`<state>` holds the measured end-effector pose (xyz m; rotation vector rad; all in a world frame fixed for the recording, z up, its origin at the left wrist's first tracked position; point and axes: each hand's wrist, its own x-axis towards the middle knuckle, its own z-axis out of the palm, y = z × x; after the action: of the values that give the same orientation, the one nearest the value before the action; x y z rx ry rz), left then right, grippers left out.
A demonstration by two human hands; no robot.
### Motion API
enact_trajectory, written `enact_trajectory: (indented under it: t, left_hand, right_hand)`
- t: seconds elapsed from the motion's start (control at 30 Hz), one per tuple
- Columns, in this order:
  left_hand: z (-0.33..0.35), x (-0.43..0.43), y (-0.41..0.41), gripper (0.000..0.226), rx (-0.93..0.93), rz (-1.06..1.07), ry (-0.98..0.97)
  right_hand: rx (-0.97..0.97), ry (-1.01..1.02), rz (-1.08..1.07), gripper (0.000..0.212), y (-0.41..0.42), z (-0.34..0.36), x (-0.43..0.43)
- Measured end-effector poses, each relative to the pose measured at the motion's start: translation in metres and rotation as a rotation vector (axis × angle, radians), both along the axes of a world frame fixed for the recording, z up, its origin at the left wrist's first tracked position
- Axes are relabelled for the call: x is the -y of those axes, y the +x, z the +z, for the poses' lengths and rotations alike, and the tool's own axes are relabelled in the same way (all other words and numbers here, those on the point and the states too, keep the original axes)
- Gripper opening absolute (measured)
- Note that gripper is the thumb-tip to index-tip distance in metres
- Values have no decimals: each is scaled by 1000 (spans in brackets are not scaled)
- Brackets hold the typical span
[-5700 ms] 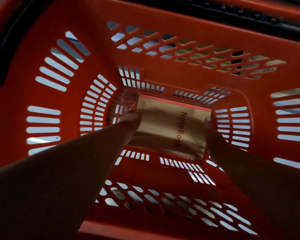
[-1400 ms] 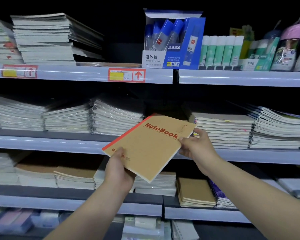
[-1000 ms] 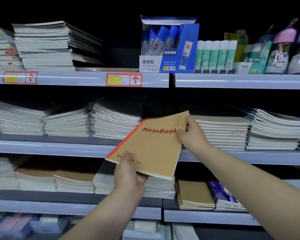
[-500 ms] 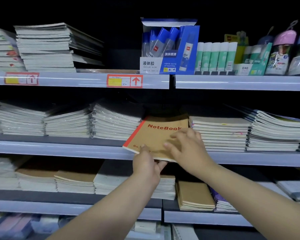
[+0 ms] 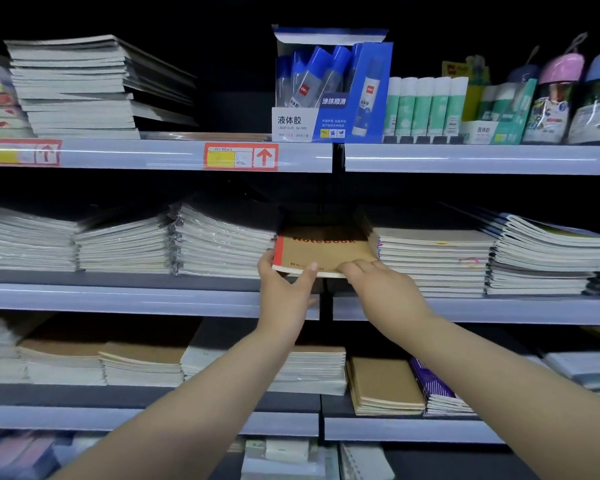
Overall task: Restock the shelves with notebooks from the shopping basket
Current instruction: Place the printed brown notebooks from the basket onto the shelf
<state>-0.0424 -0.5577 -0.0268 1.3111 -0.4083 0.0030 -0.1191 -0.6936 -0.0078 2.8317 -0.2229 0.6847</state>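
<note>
Frame centre: tan kraft notebook with red spine lies partway into a gap on the grey middle shelf; left hand and right hand pinch its near edge, likely to guide it level

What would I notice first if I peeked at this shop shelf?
Probably the brown notebook with its red spine, right in the middle, held by the left hand and right hand in a gap between pale stacks on the middle shelf. Next comes the blue glue box standing on the top shelf just above, and the red price tag with an arrow on that shelf's edge.
</note>
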Motion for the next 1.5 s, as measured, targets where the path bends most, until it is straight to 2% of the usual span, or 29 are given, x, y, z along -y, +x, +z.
enact_trajectory:
  t: [0.13,0.27,0.47,0.77,0.93,1.1,1.3,1.43,1.5]
  left_hand:
    - [-3,-5,25,60,113,83,225]
    - [-7,-10,50,63,189,115,457]
    - [-8,-1,71,58,271,234,617]
    - [9,19,95,55,335,359,768]
    - [8,28,106,50,231,379,698]
    - [-1,36,115,45,261,433,707]
    - [-7,43,121,40,173,424,616]
    - [1,35,115,45,115,255,507]
    - [3,26,108,48,102,139,422]
  right_hand:
    - [-20,51,-34,64,18,-1,4]
    - [-24,13,-60,49,33,0,3]
    - [-17,-56,-89,43,51,-1,5]
    - [39,-14,-147,45,84,11,19]
    - [22,17,-165,43,97,14,23]
    - [-7,28,-183,41,106,14,25]
    - [-61,85,-251,39,118,20,26]
    - [-92,180,-247,38,117,9,20]
    - [-92,333,-191,53,112,0,19]
